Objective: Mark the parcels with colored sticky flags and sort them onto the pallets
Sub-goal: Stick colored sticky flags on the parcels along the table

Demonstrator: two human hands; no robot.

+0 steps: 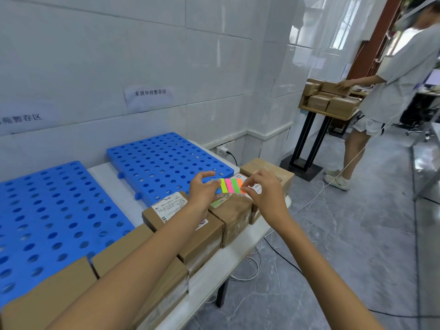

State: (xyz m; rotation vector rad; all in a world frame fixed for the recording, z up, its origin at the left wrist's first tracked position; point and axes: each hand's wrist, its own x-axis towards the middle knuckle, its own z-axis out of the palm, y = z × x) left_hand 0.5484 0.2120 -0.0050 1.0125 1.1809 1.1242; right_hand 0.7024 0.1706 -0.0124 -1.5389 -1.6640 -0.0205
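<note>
above the parcels (234, 215), left hand (204, 189) grips the sticky flags (229, 185); right hand (264, 189) pinches the orange flag (239, 183).

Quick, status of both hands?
Left hand: holds the flag pad by its left end.
Right hand: pinches the orange flag at the pad's right end.
</note>
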